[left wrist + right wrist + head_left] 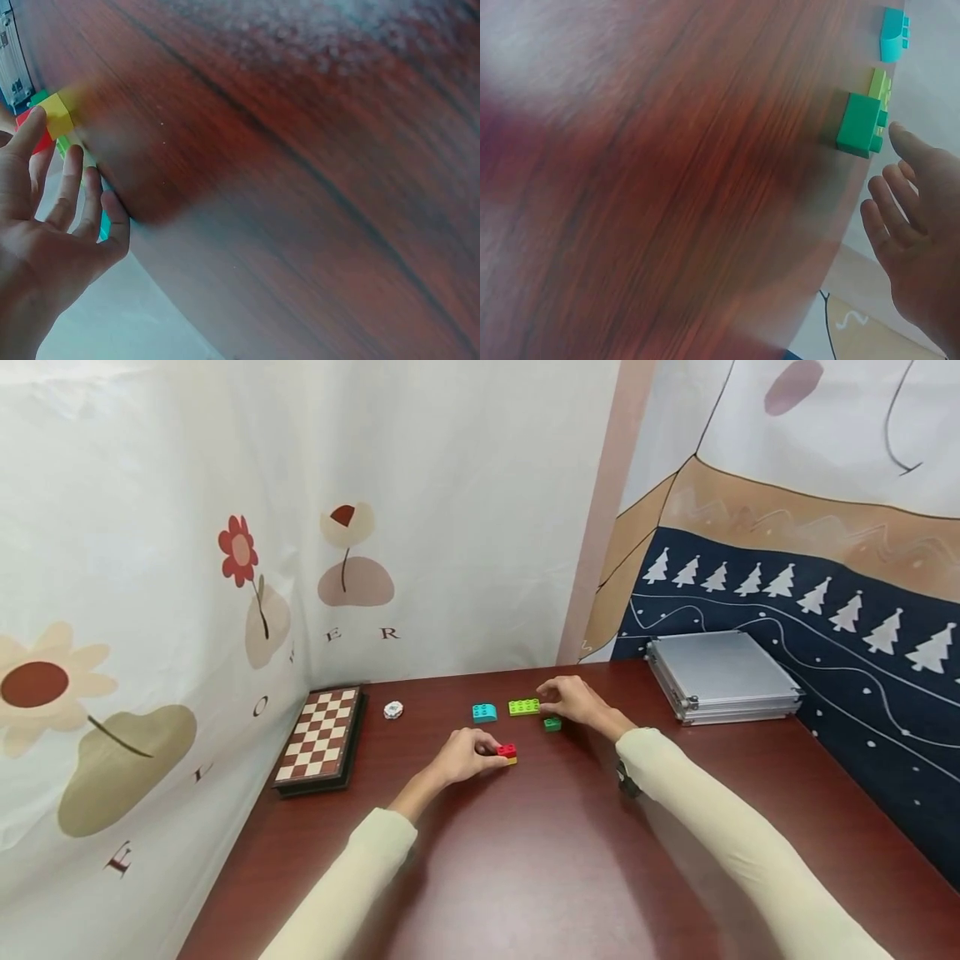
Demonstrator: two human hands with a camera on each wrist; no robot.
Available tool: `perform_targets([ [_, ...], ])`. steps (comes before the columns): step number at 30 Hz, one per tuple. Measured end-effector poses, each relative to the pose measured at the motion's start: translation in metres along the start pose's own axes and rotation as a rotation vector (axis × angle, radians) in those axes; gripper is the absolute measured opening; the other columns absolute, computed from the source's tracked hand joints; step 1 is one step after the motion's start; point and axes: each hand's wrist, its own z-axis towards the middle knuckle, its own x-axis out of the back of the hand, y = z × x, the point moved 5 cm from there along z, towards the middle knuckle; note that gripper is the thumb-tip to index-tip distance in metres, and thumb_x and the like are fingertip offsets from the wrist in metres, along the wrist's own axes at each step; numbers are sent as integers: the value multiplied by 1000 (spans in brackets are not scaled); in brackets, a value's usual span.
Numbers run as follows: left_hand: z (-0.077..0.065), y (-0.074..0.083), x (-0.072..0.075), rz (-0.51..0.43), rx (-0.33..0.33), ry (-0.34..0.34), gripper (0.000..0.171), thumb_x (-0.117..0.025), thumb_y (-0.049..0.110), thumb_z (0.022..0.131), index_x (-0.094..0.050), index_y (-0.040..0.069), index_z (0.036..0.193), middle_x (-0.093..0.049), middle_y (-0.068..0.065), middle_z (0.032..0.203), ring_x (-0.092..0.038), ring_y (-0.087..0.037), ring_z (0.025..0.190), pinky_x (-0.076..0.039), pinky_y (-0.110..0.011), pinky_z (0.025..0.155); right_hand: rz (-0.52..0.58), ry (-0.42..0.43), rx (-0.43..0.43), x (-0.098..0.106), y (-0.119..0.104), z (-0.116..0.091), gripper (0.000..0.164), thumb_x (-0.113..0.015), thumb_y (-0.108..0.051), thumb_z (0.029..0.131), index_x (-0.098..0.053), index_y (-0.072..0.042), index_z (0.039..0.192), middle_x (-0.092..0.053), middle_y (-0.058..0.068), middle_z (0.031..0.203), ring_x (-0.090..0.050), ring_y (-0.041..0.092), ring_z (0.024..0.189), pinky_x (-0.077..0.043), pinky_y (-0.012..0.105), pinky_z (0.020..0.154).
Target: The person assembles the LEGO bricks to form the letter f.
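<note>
Worktop [517,860], reddish-brown, with a silver case [720,668] at far right and a checkered board [320,733] at left. The right hand [573,698] has fingers loosely spread, holding nothing; the left hand [463,757] pinches. Beyond: a lime block [522,707], a blue block [483,713] left of it. Nearer: a red-on-yellow stack [507,752], between left thumb and fingers. Smallest: a green block [552,725] beside the right hand.

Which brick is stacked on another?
The red brick, held by the left hand: it alone sits on another, the yellow brick. The blue, lime and green bricks stand unstacked.
</note>
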Motion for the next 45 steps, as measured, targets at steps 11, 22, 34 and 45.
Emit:
perform_targets([
  [11,0,0,0,-9,31,10,20,-91,31,83,-81,15,91,-73,8,79,-61,-8,65,-51,-25,60,13,-67,-48,-14,-2,12,40,-80,-20,95,-72,1,127,-73,16,120,-70,27,107,-57,43,94],
  [22,0,0,-1,8,34,-50,31,-91,37,82,-73,15,94,-72,4,82,-64,-10,71,-52,-26,67,-73,-126,-15,-22,-8,22,42,-80,-20,94,-71,-1,131,-66,17,127,-62,30,113,-53,45,97],
  [34,1,1,1,-11,-61,-161,48,-87,20,86,-72,15,132,-74,-4,112,-62,-18,90,-50,-29,81,-110,-131,5,-26,-10,19,36,-77,-20,97,-73,-3,128,-68,14,119,-61,27,106,-53,44,95],
  [45,2,4,0,-50,-54,-128,34,-90,19,84,-74,12,113,-73,-1,101,-63,-17,88,-50,-30,82,-61,-115,47,-9,-22,13,36,-78,-23,96,-73,-4,126,-67,13,113,-64,23,99,-56,38,89],
])
